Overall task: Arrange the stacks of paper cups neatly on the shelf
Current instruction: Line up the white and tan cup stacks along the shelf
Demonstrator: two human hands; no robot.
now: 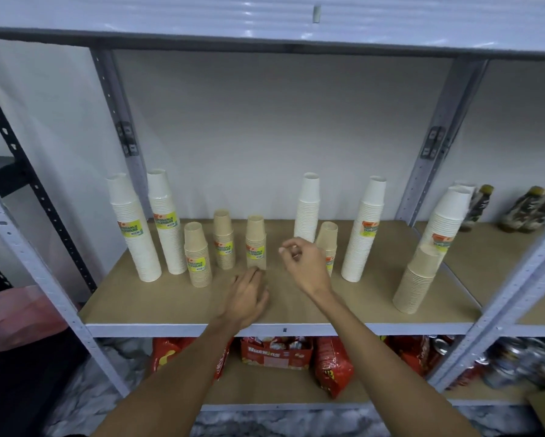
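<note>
Several wrapped stacks of paper cups stand upright on the wooden shelf [176,304]. At the left are two tall white stacks [134,228] [167,220] and three short brown stacks [197,255] [224,239] [256,242]. Further right stand a white stack [308,208], a brown stack [328,239] partly behind my right hand, another white stack [364,230], and a brown stack [417,279] at the right edge. My left hand [247,296] hovers low, just in front of the third brown stack, holding nothing. My right hand [302,264] is raised, fingers loosely curled, empty.
Grey metal uprights [120,121] [435,143] frame the bay. In the bay to the right are another white cup stack [444,217] and dark bottles [529,209]. Red snack bags [332,364] and a red box [276,353] fill the shelf below.
</note>
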